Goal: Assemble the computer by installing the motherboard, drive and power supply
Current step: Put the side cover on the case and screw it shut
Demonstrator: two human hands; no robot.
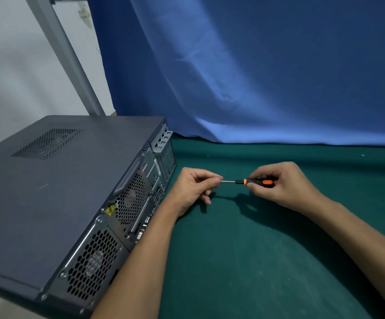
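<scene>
A grey computer case (56, 192) lies on its side at the left, its cover on and its rear panel (127, 215) with fan grilles and ports facing me. My right hand (285, 187) grips the black and orange handle of a small screwdriver (253, 181), held level above the green table. My left hand (196, 185) pinches the tip of the screwdriver's metal shaft between thumb and forefinger. Whether a screw sits at the tip is hidden by my fingers. Both hands are just right of the case's rear panel.
A green cloth covers the table (267, 261). A blue curtain (256, 65) hangs behind it. A grey metal post (65, 54) leans up behind the case against a white wall. A tiny speck, maybe a screw (362, 155), lies far right.
</scene>
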